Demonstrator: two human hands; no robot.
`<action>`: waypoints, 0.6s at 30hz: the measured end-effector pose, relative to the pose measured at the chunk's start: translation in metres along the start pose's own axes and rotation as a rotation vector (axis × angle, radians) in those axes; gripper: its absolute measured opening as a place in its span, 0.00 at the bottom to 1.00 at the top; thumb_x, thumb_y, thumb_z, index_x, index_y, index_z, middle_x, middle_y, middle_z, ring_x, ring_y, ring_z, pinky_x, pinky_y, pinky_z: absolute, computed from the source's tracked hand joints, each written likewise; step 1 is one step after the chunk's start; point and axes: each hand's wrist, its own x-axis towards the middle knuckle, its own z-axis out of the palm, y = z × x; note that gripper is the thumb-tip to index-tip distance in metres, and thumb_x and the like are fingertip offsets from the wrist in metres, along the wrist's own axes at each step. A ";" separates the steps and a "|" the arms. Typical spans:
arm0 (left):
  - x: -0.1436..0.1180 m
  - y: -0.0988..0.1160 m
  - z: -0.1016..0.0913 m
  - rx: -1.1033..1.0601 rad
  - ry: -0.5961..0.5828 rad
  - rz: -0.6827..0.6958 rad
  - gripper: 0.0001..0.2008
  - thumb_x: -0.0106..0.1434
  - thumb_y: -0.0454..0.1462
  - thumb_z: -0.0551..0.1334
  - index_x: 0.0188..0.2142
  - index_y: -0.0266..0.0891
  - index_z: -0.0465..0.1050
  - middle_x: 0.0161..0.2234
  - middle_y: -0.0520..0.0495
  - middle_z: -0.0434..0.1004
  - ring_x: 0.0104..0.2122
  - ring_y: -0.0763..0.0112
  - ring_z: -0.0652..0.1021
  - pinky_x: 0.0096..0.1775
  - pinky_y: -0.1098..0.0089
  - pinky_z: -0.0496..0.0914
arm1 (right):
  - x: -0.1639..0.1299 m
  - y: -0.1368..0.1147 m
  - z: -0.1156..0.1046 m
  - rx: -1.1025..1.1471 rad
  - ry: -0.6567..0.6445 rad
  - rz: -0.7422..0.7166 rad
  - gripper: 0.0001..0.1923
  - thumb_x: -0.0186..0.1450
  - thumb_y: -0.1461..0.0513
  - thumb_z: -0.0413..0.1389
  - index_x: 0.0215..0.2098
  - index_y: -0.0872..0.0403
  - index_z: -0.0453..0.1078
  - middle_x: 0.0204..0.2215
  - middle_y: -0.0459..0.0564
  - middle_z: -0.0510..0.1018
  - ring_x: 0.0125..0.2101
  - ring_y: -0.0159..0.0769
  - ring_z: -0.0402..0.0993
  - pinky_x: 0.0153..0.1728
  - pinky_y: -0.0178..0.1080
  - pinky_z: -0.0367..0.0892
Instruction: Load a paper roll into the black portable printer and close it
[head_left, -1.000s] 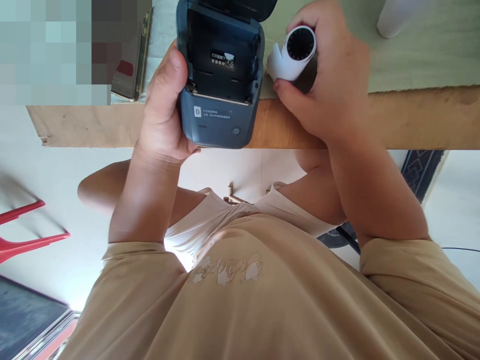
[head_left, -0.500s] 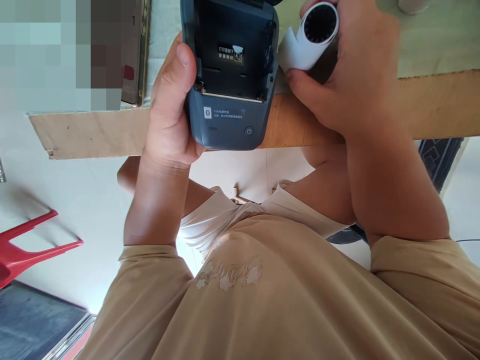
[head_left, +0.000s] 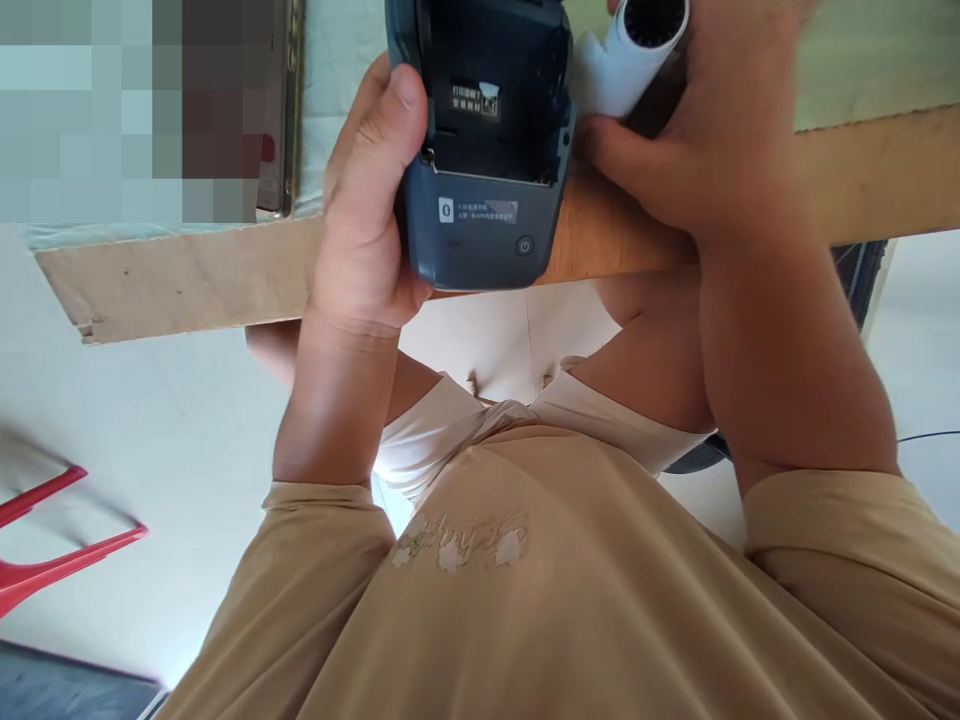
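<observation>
Raised and shifted rightward since the earlier frame, the open printer (head_left: 480, 150) is clasped by the left hand (head_left: 367, 230), while the paper roll (head_left: 634, 50), pinched between right hand (head_left: 697, 140) fingertips beside it, could be dropped or unwound if loosened.

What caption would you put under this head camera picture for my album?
Left hand holds an open dark label printer while right hand holds a white paper roll beside it.
</observation>
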 end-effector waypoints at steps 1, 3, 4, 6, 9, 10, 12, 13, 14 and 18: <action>-0.001 -0.001 0.000 0.036 -0.048 0.064 0.18 0.75 0.52 0.56 0.49 0.44 0.77 0.47 0.52 0.83 0.72 0.63 0.73 0.75 0.57 0.70 | 0.001 0.001 0.002 0.001 0.000 -0.017 0.34 0.63 0.53 0.58 0.66 0.56 0.68 0.59 0.44 0.71 0.62 0.34 0.71 0.72 0.42 0.67; -0.005 -0.001 0.000 0.045 -0.075 0.108 0.22 0.72 0.56 0.61 0.52 0.44 0.76 0.49 0.52 0.84 0.70 0.61 0.74 0.74 0.56 0.70 | 0.004 0.005 0.004 -0.004 0.005 -0.027 0.34 0.61 0.56 0.60 0.65 0.53 0.68 0.60 0.44 0.70 0.59 0.32 0.71 0.70 0.43 0.68; -0.006 0.000 0.001 0.022 -0.074 0.084 0.23 0.71 0.57 0.62 0.52 0.44 0.76 0.49 0.52 0.84 0.70 0.61 0.75 0.73 0.56 0.71 | 0.005 0.006 0.005 -0.006 0.008 -0.023 0.34 0.60 0.57 0.61 0.64 0.53 0.68 0.60 0.44 0.70 0.59 0.31 0.71 0.70 0.44 0.68; -0.008 0.001 0.001 -0.040 -0.045 0.045 0.22 0.72 0.57 0.61 0.50 0.43 0.75 0.50 0.51 0.84 0.70 0.62 0.75 0.71 0.58 0.72 | 0.008 0.007 0.005 -0.006 0.002 -0.004 0.33 0.59 0.59 0.62 0.63 0.52 0.68 0.60 0.46 0.70 0.59 0.32 0.71 0.69 0.44 0.69; -0.008 0.001 -0.004 -0.071 -0.042 0.003 0.23 0.72 0.56 0.61 0.52 0.41 0.75 0.51 0.49 0.85 0.70 0.61 0.75 0.69 0.61 0.72 | 0.008 0.005 0.006 0.006 -0.035 0.036 0.32 0.59 0.57 0.64 0.61 0.50 0.69 0.59 0.48 0.72 0.58 0.35 0.72 0.69 0.48 0.70; -0.007 0.001 -0.007 -0.059 -0.045 0.007 0.25 0.70 0.58 0.62 0.53 0.42 0.75 0.52 0.48 0.84 0.70 0.60 0.75 0.69 0.62 0.72 | 0.008 0.004 0.006 0.010 -0.045 0.049 0.31 0.59 0.57 0.64 0.61 0.49 0.69 0.59 0.49 0.72 0.58 0.36 0.72 0.69 0.49 0.70; -0.007 0.000 -0.012 -0.029 -0.072 0.017 0.29 0.68 0.61 0.63 0.54 0.43 0.75 0.54 0.48 0.84 0.68 0.59 0.76 0.67 0.63 0.73 | 0.008 0.002 0.007 0.018 -0.049 0.070 0.30 0.60 0.56 0.64 0.60 0.48 0.69 0.59 0.50 0.72 0.58 0.36 0.72 0.69 0.50 0.70; -0.007 0.000 -0.014 -0.018 -0.071 0.019 0.30 0.67 0.62 0.63 0.55 0.44 0.75 0.54 0.48 0.83 0.67 0.59 0.76 0.67 0.63 0.73 | 0.008 0.002 0.007 0.021 -0.048 0.077 0.30 0.60 0.57 0.64 0.61 0.47 0.68 0.59 0.50 0.72 0.57 0.36 0.71 0.69 0.50 0.70; -0.007 0.000 -0.015 -0.007 -0.071 0.012 0.30 0.67 0.62 0.62 0.56 0.45 0.75 0.54 0.48 0.83 0.67 0.58 0.77 0.66 0.63 0.73 | 0.008 0.002 0.007 0.023 -0.047 0.083 0.31 0.60 0.57 0.64 0.61 0.47 0.68 0.59 0.50 0.72 0.57 0.35 0.71 0.68 0.50 0.70; -0.008 0.003 -0.013 0.029 -0.045 -0.030 0.28 0.69 0.60 0.61 0.54 0.44 0.75 0.54 0.47 0.84 0.68 0.59 0.76 0.66 0.64 0.74 | 0.010 0.001 0.003 0.017 -0.075 0.108 0.32 0.59 0.56 0.65 0.61 0.48 0.68 0.57 0.51 0.73 0.52 0.31 0.70 0.66 0.49 0.71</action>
